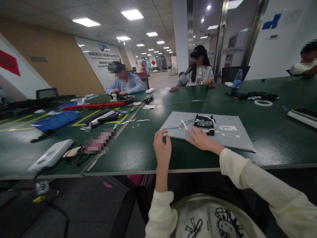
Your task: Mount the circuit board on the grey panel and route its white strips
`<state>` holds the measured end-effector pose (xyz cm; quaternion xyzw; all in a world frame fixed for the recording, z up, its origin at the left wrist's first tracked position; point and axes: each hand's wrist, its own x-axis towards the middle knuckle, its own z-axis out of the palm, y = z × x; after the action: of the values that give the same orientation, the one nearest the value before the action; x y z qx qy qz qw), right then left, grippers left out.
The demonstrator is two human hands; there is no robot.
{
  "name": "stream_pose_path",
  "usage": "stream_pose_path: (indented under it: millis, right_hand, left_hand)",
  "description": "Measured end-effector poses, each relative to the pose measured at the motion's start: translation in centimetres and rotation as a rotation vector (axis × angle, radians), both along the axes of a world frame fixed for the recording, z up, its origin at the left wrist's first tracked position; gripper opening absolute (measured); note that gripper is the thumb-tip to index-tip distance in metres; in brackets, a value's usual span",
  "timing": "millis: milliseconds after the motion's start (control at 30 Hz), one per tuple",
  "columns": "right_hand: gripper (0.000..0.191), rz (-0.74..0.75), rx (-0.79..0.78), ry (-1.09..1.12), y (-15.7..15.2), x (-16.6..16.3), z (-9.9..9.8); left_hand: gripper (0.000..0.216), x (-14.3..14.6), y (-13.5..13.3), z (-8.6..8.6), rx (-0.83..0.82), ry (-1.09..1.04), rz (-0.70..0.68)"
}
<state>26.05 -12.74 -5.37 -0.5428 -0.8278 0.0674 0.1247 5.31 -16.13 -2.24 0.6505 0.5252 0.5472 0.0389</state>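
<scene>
A flat grey metal panel (232, 138) lies on the green table (138, 148) in front of me. On it sits a small black circuit board (204, 122) with white ribbon cables and thin grey wires. My right hand (201, 140) rests flat on the panel just below the board, fingers stretched out. My left hand (162, 147) hovers at the panel's near left corner, its fingers curled in a pinch; whether anything is in them I cannot make out.
A white device (51, 154) and a blue tray (55, 120) lie at the left, with a red bar (94, 105) behind. A water bottle (237, 79), tape roll (263, 102) and phone (304, 113) lie at the right. Three other people sit across the table.
</scene>
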Motion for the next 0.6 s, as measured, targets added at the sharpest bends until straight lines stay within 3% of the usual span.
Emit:
stream_pose_path:
  millis: [300,600]
  right_hand:
    - [0.062,-0.382,-0.057,-0.022,5.8,3.2,-0.7]
    - [0.060,-0.665,-0.051,0.026,9.1,6.9,-1.8]
  left_hand:
    - [0.018,0.1,0.0,-0.3,-0.075,0.046,-0.112]
    - [0.017,0.3,-0.2,-0.4,-0.191,0.155,-0.165]
